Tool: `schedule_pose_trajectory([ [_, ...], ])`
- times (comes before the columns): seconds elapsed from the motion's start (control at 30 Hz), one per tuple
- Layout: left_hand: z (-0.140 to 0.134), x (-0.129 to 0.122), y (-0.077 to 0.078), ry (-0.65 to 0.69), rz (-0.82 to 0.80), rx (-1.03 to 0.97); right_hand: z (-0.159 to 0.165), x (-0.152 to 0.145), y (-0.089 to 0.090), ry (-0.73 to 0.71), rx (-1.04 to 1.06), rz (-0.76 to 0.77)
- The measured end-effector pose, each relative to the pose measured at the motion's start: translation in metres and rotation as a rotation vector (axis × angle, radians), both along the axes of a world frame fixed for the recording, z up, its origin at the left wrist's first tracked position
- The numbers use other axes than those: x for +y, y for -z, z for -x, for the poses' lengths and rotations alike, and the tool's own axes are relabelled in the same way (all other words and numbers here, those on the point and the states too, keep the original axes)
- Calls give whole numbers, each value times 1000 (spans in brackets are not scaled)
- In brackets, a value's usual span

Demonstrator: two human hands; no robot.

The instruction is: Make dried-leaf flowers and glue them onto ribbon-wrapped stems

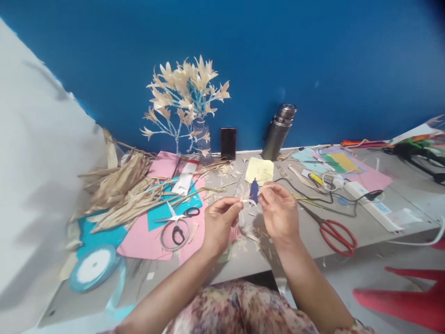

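Observation:
My left hand (224, 218) pinches a pale strip of dried husk (248, 201) between thumb and fingertips, above the table's middle. To its right, my right hand (281, 211) is closed, its fingertips pressed on a small pale husk piece (266, 187). Whether both hands hold one and the same piece I cannot tell. Between and behind them lies a blue glue gun (254, 190), its tip toward a yellow paper square (259, 170). Husk scraps (252, 235) are scattered below the hands.
Black-handled scissors (178, 218) and a blue ribbon roll (93, 267) lie left, by dried husks (121, 190). Red-handled scissors (335, 235) and a power strip (373, 206) lie right. Husk flowers in a bottle (200, 134), a phone (228, 143) and a flask (279, 132) stand at the wall.

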State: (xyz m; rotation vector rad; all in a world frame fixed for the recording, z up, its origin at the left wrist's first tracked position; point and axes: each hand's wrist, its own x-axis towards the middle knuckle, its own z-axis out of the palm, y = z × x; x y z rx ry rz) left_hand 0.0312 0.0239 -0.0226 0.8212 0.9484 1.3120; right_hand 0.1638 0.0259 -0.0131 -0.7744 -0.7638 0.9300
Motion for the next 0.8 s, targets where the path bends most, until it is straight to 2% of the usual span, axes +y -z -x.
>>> schedule_pose_trajectory([
  [0.07,1,1,-1,-6,-14,6,0,-4,-5,-8,3,11],
  [0.17,0,1,-4,34,73,-65,7,-9,-6,32,-46,-27],
  [0.3,-3,-1,-10,106,204,-154,18,-11,4,105,-189,-95],
  [0.47,-4,-2,-12,158,247,-204,20,-7,12,174,-296,-99],
  [0.53,-4,-2,-11,152,229,-232,16,-6,9,171,-227,-79],
  [0.63,-4,-1,-7,156,204,-311,10,-5,2,86,-41,-57],
  [0.8,-4,-2,-1,240,198,-400,6,-8,-3,-21,119,-9],
])
